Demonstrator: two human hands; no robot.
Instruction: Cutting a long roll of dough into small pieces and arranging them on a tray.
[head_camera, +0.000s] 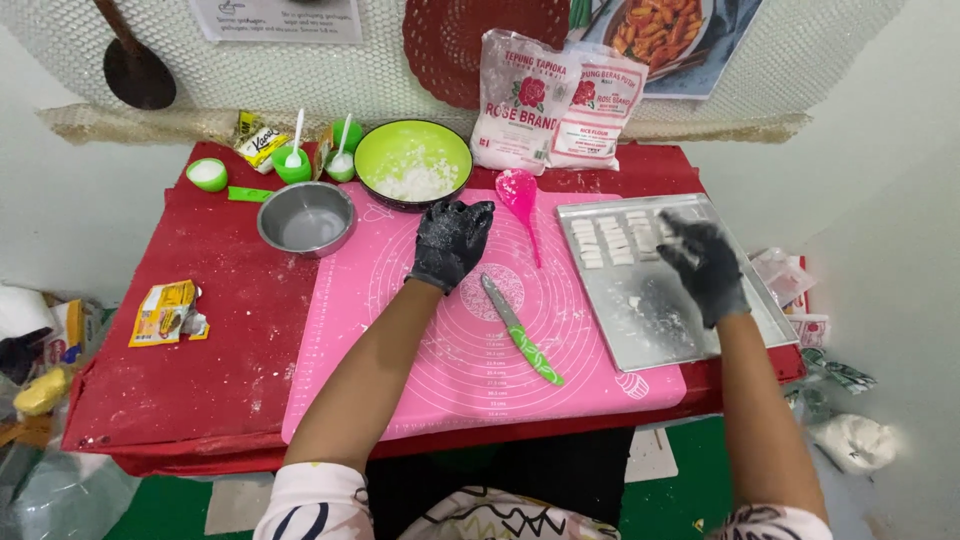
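My left hand (450, 243), in a black glove dusted with flour, hovers over the pink silicone mat (420, 340) just below the green bowl (413, 160) of white dough bits; its fingers are spread and hold nothing. My right hand (703, 264), also gloved, is blurred over the metal tray (650, 320), beside several small white dough pieces (610, 240) laid in rows. Its fingers are apart with nothing visible in them. A green-handled knife (520, 330) lies on the mat between my hands.
A pink spoon (520, 195), a steel bowl (306, 218), small green cups (207, 174) with white spoons and two flour bags (555, 100) stand at the back of the red table (200, 330). A torn yellow packet (165, 312) lies left. Bags and clutter sit at both sides.
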